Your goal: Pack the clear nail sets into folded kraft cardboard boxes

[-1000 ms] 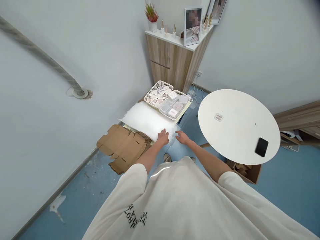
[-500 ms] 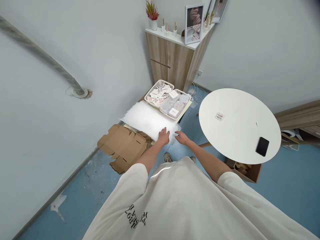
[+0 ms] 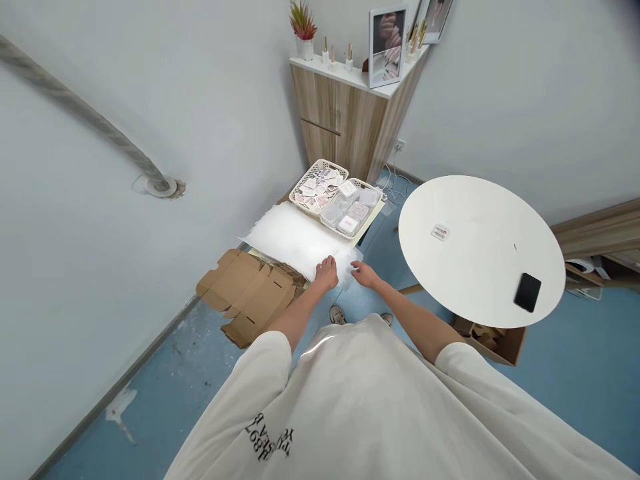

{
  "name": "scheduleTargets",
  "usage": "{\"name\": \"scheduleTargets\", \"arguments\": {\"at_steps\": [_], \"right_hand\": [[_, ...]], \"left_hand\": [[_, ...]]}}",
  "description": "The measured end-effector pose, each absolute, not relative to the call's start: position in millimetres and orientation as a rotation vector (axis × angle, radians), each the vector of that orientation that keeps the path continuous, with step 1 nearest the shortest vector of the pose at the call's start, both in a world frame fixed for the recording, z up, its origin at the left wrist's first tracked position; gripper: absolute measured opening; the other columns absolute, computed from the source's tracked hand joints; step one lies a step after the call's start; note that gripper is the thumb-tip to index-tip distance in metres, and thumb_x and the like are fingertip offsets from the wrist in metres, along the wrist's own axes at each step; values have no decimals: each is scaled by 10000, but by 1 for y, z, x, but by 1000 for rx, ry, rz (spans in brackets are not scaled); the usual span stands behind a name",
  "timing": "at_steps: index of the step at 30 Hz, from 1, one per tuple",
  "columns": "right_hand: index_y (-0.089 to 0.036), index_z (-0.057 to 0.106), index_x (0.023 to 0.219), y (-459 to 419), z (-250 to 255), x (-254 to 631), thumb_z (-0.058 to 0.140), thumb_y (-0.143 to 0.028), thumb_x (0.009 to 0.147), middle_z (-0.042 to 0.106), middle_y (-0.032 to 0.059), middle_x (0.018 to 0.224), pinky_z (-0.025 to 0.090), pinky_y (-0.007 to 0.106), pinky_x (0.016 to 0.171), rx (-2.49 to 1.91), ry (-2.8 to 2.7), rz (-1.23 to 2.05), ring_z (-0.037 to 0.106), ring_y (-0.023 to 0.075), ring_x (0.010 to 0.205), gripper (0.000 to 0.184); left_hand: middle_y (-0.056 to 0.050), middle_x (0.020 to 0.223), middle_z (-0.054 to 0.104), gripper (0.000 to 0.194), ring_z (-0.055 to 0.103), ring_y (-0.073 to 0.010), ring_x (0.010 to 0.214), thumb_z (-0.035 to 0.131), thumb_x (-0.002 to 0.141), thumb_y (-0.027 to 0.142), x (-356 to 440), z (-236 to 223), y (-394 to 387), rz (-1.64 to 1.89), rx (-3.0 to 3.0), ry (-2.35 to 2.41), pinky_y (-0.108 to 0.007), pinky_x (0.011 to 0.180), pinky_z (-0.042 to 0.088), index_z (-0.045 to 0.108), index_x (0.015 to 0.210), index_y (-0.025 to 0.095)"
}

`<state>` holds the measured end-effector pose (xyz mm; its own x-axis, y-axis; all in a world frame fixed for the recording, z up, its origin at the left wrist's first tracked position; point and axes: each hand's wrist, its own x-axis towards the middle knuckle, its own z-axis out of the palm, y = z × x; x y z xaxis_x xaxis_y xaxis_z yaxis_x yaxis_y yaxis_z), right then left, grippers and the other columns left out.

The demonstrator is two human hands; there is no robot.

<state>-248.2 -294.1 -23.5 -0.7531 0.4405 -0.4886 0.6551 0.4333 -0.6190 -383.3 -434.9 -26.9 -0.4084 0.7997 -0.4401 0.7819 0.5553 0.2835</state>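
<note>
Several white sheets [image 3: 287, 233], loose stack by look of it, lying flat between card basket [image 3: 303, 178], case basket [image 3: 334, 230] and cardboard [image 3: 250, 287]. Left hand [image 3: 327, 272] palm down on near corner; pinching or merely pressing, can't tell from here. Right hand [image 3: 365, 274] just beside same corner, fingers curled, hold on edge unclear. Risk: thin layers may cling and come up together; uneven pull could crease them; sharp tug might nudge baskets. Round table [image 3: 480, 253] off to right, unlikely to interfere
</note>
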Motion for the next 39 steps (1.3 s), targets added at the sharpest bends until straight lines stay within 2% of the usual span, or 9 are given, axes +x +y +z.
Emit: {"name": "scheduleTargets", "arguments": {"at_steps": [3, 7, 10, 13, 17, 20, 28, 31, 39], "right_hand": [[-188, 608, 1364, -297, -17, -263, 536, -251, 939, 634, 130, 1364, 472, 363, 1048, 1064, 2381, -1421, 639, 224, 1160, 436], [-251, 609, 1359, -301, -6, -286, 508, -381, 953, 646, 88, 1347, 537, 337, 941, 1151, 2189, -1808, 634, 206, 1165, 438], [-283, 605, 1364, -301, 1, -300, 499, -449, 959, 627, 76, 1382, 552, 308, 886, 1136, 2094, -1940, 639, 196, 1152, 451], [-264, 627, 1343, -298, 7, -311, 519, -409, 949, 625, 68, 1395, 545, 319, 915, 1136, 2184, -1872, 640, 194, 1151, 433], [-212, 726, 1184, -291, 22, -317, 546, -268, 904, 703, 61, 1269, 483, 349, 1042, 1150, 2560, -1605, 654, 197, 1086, 338], [-217, 748, 1130, -282, 42, -309, 477, -213, 905, 726, 45, 1204, 482, 349, 1046, 1093, 2774, -1508, 657, 197, 1041, 352], [-188, 683, 1278, -220, 77, -236, 396, -159, 867, 652, 79, 1304, 471, 363, 1052, 1342, 2964, -1411, 612, 227, 1126, 502], [-190, 653, 1329, -191, 75, -195, 421, -168, 855, 636, 81, 1349, 466, 370, 1063, 1546, 2912, -1398, 593, 236, 1170, 528], [-161, 632, 1359, -107, 41, -62, 523, -211, 814, 657, 103, 1336, 518, 405, 1018, 2075, 2571, -1591, 665, 227, 1053, 558]], "left_hand": [[-192, 1627, 252, 789, 300, -332, 1472, 436, 874, 122, -382, -15, -441, 99, 1295, 2276, -482, 1161, 279, 138, 1605, 135], [-175, 1643, 238, 832, 303, -332, 1475, 447, 865, 120, -376, -3, -451, 156, 1313, 2276, -475, 1161, 283, 92, 1617, 152], [-160, 1654, 229, 833, 299, -324, 1482, 436, 871, 124, -369, 4, -459, 180, 1348, 2263, -475, 1161, 286, 75, 1621, 167], [-131, 1641, 275, 770, 299, -297, 1486, 415, 890, 123, -362, 10, -466, 242, 1445, 2189, -457, 1160, 304, 151, 1610, 203], [-114, 1571, 384, 568, 365, -250, 1443, 358, 976, 176, -354, 20, -468, 479, 1489, 2201, -423, 1148, 351, 307, 1540, 228], [-143, 1561, 372, 493, 362, -261, 1444, 328, 1021, 236, -350, 26, -458, 617, 1382, 2351, -448, 1151, 351, 324, 1513, 203], [-155, 1656, 192, 595, 235, -304, 1514, 363, 1026, 349, -312, 31, -378, 591, 1493, 2343, -470, 1199, 278, 221, 1578, 180], [-160, 1669, 171, 610, 228, -326, 1519, 359, 1024, 370, -286, 28, -343, 555, 1575, 2288, -487, 1206, 258, 226, 1584, 168], [-152, 1672, 196, 607, 259, -334, 1514, 352, 1021, 384, -201, 12, -249, 394, 1714, 2184, -497, 1204, 269, 257, 1584, 178]]}}
